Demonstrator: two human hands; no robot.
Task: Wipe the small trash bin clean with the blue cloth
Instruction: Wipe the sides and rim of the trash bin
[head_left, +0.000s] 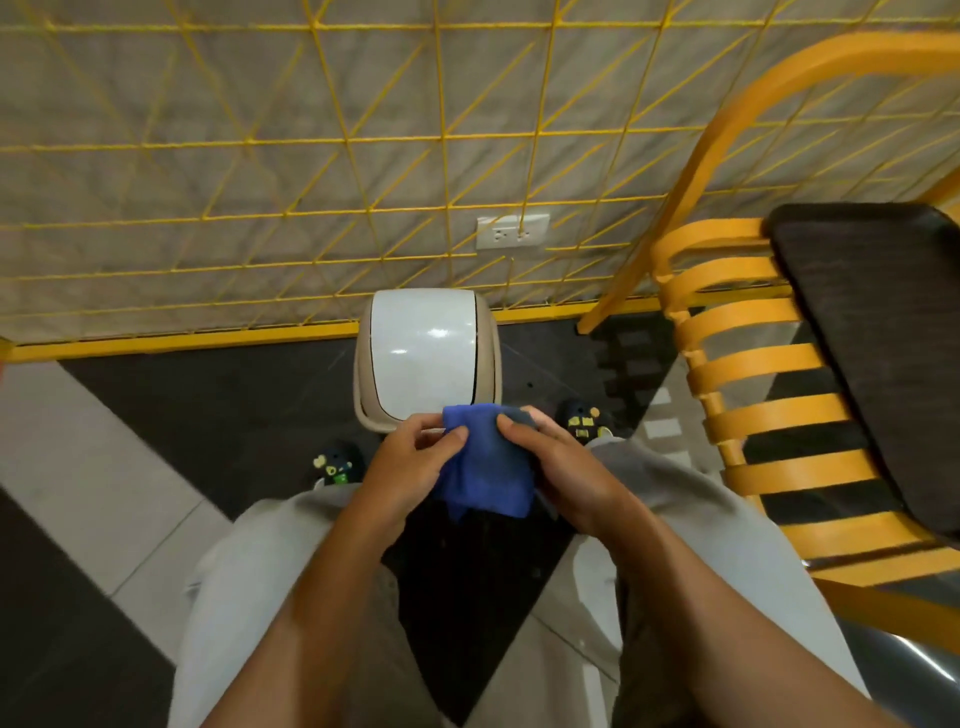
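Observation:
The small trash bin (423, 353) stands on the dark floor against the wall, beige with a glossy white swing lid. Just in front of its near edge I hold the blue cloth (485, 467) bunched between both hands. My left hand (410, 462) pinches the cloth's left side with thumb and fingers. My right hand (558, 465) grips its right side, fingers curled over the top corner. The cloth hangs above the floor between my knees and covers a bit of the bin's front rim.
A yellow wire grid (311, 182) covers the grey wall, with a white socket (511, 232) above the bin. A yellow chair (753, 364) with a dark seat (878, 338) stands close on the right. My shoes (584, 421) flank the bin.

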